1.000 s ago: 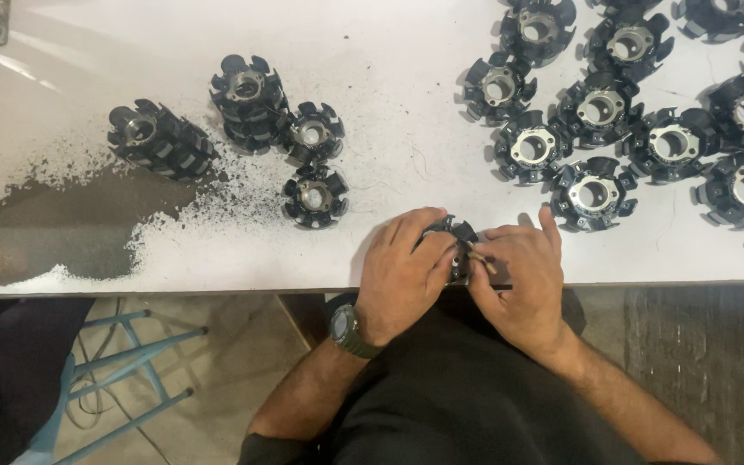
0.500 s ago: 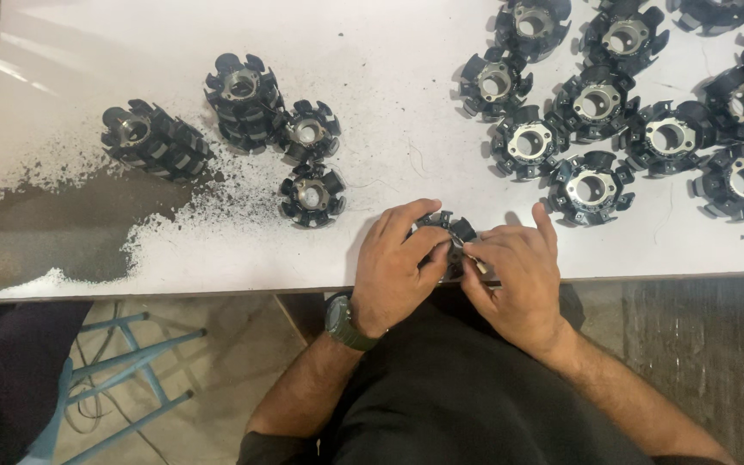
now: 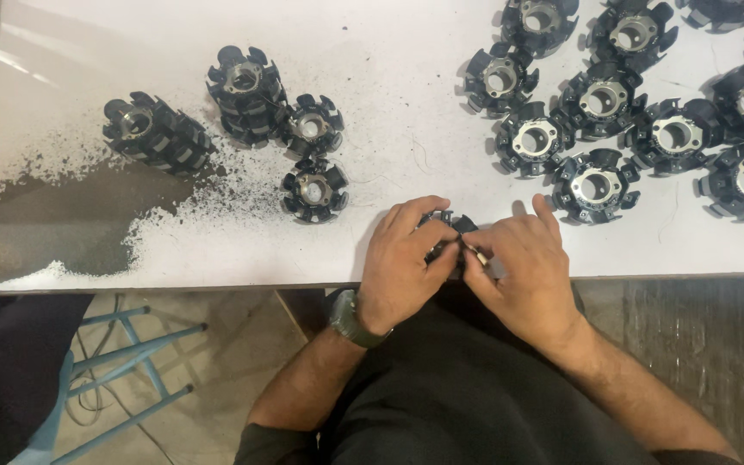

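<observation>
Two hands, left (image 3: 402, 263) and right (image 3: 523, 275), grip closed around a mostly hidden black toothed part (image 3: 451, 226).

Sitting at the table (image 3: 406, 112) near edge, between left hand (image 3: 399, 269) and right hand (image 3: 523, 274): one toothed ring (image 3: 448, 226). Lying left: four rings (image 3: 243, 129) behind grit (image 3: 53, 220). Spreading far right: many rings (image 3: 639, 103).

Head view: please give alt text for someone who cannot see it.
Both hands, left hand and right hand, grip one black toothed ring part at the near edge of a white table. A group of similar parts lies at the right, four more at the left beside dark powder.
</observation>
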### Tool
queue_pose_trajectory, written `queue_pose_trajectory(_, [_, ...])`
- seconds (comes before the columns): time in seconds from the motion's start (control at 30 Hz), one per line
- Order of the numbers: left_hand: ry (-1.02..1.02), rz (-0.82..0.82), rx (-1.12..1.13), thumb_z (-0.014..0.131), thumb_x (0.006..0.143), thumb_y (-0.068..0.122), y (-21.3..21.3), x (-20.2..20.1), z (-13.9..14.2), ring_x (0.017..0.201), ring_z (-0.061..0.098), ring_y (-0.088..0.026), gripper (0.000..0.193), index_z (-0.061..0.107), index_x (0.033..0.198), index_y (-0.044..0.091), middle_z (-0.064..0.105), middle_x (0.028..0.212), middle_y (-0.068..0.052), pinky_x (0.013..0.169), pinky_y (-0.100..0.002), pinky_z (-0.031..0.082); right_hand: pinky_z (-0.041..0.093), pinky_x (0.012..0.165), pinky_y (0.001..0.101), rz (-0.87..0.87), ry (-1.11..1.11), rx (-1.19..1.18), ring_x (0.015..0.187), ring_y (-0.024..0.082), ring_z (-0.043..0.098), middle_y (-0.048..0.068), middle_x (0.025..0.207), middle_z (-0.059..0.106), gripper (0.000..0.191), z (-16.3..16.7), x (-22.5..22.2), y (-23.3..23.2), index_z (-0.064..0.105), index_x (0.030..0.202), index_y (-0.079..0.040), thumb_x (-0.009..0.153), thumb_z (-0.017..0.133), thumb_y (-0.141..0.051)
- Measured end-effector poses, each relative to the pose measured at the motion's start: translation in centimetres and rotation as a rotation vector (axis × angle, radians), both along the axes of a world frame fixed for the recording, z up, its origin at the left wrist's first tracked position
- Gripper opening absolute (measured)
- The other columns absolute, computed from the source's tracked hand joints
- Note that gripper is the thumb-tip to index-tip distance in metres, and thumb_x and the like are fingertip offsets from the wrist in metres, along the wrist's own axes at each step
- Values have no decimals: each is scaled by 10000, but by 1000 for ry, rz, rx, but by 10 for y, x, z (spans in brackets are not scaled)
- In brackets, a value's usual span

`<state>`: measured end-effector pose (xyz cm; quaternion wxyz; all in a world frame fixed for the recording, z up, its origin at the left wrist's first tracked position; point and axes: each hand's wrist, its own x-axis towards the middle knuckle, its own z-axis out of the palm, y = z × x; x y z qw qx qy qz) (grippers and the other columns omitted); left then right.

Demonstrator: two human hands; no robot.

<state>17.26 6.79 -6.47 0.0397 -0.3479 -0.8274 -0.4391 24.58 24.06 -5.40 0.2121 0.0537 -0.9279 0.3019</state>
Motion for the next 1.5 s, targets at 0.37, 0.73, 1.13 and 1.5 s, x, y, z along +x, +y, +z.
queue_pose_trajectory(0.37, [67,106,-5,709,837,67,11,9,-15,1167,599,-306,114,620,908,57,621,1293,-90,999,-477,447,422,1227,541,26,6,-85,860,238,676,32,952,702,214,-10,6,6,676,1065,-84,872,768,-62])
queue_pose_trajectory(0.73, [77,107,4,710,825,59,11,9,-20,1178,597,-296,125,630,921,64,620,1298,-85,1010,-469,443,398,1188,566,-9,28,125,886,250,660,37,903,680,243,-8,5,-2,692,1028,-103,821,807,-51])
queue_pose_trajectory(1.13, [91,132,2,774,830,154,-12,-2,11,1112,618,-333,192,650,943,60,624,1237,-127,948,-446,499,410,1200,533,-60,102,-34,935,302,675,73,916,664,180,2,6,13,657,1049,-65,894,745,-43])
queue_pose_trajectory(1.5, [137,121,-274,743,840,159,7,-4,14,936,609,-327,165,634,917,63,589,1027,-109,850,-471,504,422,1171,568,-2,56,-106,814,269,671,55,866,661,178,-8,-4,8,659,1026,-63,872,743,-32])
